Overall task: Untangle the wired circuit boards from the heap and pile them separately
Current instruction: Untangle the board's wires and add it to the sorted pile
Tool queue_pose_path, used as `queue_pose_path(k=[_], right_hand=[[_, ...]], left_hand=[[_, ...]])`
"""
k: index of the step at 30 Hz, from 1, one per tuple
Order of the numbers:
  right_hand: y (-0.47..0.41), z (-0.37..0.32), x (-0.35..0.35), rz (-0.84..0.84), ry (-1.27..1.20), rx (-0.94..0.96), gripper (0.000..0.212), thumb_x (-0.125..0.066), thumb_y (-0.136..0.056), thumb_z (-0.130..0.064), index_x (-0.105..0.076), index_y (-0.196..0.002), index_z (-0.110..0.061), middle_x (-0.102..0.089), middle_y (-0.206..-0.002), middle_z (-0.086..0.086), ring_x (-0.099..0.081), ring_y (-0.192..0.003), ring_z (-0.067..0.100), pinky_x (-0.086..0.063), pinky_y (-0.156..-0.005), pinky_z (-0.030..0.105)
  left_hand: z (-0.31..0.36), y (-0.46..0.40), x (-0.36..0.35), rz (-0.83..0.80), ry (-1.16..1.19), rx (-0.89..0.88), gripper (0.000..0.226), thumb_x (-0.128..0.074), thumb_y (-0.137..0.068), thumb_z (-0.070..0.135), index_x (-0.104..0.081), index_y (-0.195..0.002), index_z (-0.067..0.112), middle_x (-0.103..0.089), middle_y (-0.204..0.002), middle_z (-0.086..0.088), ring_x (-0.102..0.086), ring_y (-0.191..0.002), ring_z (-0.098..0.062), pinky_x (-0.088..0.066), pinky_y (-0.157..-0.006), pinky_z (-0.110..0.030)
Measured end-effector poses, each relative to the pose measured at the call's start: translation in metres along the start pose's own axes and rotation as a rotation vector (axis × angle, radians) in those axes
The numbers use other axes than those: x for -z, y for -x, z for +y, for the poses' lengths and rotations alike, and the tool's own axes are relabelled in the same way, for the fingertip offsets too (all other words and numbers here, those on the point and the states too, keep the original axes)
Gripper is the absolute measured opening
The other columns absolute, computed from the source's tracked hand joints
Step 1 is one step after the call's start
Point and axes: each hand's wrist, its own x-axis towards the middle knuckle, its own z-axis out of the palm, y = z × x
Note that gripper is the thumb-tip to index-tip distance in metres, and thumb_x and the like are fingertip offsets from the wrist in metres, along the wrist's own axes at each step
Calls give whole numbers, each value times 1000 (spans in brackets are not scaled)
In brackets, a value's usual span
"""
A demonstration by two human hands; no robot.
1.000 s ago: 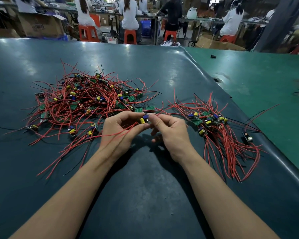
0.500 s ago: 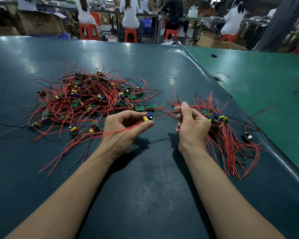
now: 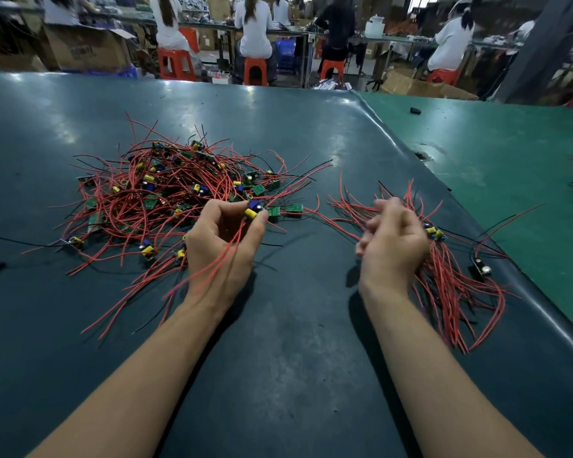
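Observation:
A tangled heap of small green circuit boards with red and black wires [image 3: 166,193] lies on the dark mat at left centre. My left hand [image 3: 225,242] pinches one board with a yellow and a blue capacitor [image 3: 253,209] at the heap's near right edge; its red wires trail down across my palm and wrist. My right hand [image 3: 392,242] is blurred, fingers loosely curled, with nothing seen in it. It hovers at the left side of the separate pile of sorted boards and wires [image 3: 450,292].
A lone board [image 3: 482,267] lies near the dark mat's raised right edge [image 3: 543,312]. A green table [image 3: 510,160] adjoins on the right, with a small black object [image 3: 415,110] on it. People sit on orange stools at benches behind.
My right hand let go of the red wire it was pulling and moved right and down toward the separate pile. The board's wires now hang over my left hand.

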Motion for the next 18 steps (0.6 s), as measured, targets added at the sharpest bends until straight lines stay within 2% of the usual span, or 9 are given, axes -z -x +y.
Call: queue_pose_path(k=[1,3,5,6,9,12,15,18], right_hand=[[10,1,-3,-89,145,183,14,-57,-97,-21,-64,-86,-16,-58,-66,-6,-52,-54,11,-45,-51,26],[32,5,-8,-356,337,470,6,-64,-92,-16,-69,-95,-15,-63,-81,-6,-58,-68,8,-47,-65,20],[42,12,-12,-584,435,582,17,-66,-90,-11,-69,-107,-9,-62,-88,-4,-58,-71,12,-48,-67,19],[42,12,-13,-624,454,582,20,-67,-90,-10,-68,-110,-8,-61,-89,-4,-57,-71,12,-48,-66,21],[37,9,-10,-539,431,477,8,-65,-92,-16,-69,-96,-9,-64,-82,-3,-55,-67,9,-47,-66,23],[36,8,-9,-542,422,447,15,-64,-93,-22,-70,-86,-10,-66,-74,-3,-57,-65,10,-45,-63,20],[40,8,-11,-560,414,497,14,-69,-90,-18,-68,-102,-11,-59,-71,-6,-54,-61,10,-44,-59,20],[43,9,-11,-704,397,538,43,-72,-86,-14,-59,-128,-15,-57,-83,-4,-55,-64,15,-42,-60,15]], left_hand=[[-1,1,-1,11,-23,-40,22,-81,-80,15,-63,-92,16,-67,-80,14,-65,-71,2,-51,-69,-15],[-3,2,-2,6,-69,-105,25,-81,-79,12,-62,-96,13,-66,-83,12,-66,-72,-1,-53,-69,-17],[-4,1,-2,-17,-76,-128,25,-80,-80,12,-63,-99,13,-66,-84,14,-66,-73,-1,-53,-69,-18],[-4,1,-2,-36,-70,-124,24,-79,-81,14,-64,-99,14,-66,-84,15,-66,-73,0,-53,-68,-17],[-3,1,-3,-97,-17,-62,22,-77,-81,25,-66,-99,20,-69,-83,11,-69,-71,-8,-56,-68,-25],[-3,1,-4,-100,-3,-74,21,-76,-83,27,-65,-101,25,-70,-84,9,-68,-70,-14,-58,-68,-32],[-4,0,-3,11,-83,-166,23,-78,-83,23,-66,-104,20,-68,-85,13,-66,-68,-8,-56,-65,-28],[-7,0,-1,58,-165,-245,25,-80,-83,20,-67,-104,16,-70,-85,4,-66,-65,-11,-56,-61,-31]])
